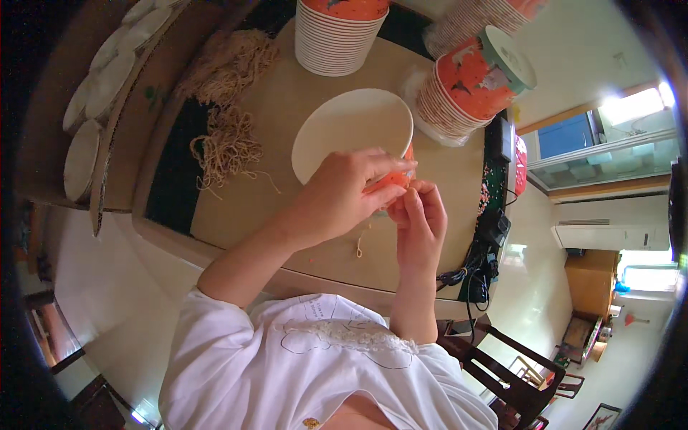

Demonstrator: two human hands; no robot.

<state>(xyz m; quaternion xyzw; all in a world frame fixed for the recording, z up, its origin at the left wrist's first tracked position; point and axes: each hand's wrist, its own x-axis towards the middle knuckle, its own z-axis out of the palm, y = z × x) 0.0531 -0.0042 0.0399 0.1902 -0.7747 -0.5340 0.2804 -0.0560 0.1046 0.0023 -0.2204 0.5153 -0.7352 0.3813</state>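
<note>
A large paper bucket point(351, 132), white inside with an orange printed outside, lies tipped on the table with its mouth toward me. My left hand point(351, 186) reaches over its near right side, with fingers and thumb closed on the orange wall. Right at those fingertips, my right hand point(419, 215) has its thumb and fingers pinched together against the bucket's side. Whatever is in that pinch is too small to make out. Below the hands, a short pale cord loop point(360, 247) shows against the brown tabletop point(265, 222).
Beige cords point(229, 136) lie bundled on the left. A bucket stack point(340, 36) stands at the far side, and another bucket stack point(466, 82) leans at the right. Black cables point(473, 265) crowd the right edge. A cardboard box point(136, 122) holding pale discs stands left.
</note>
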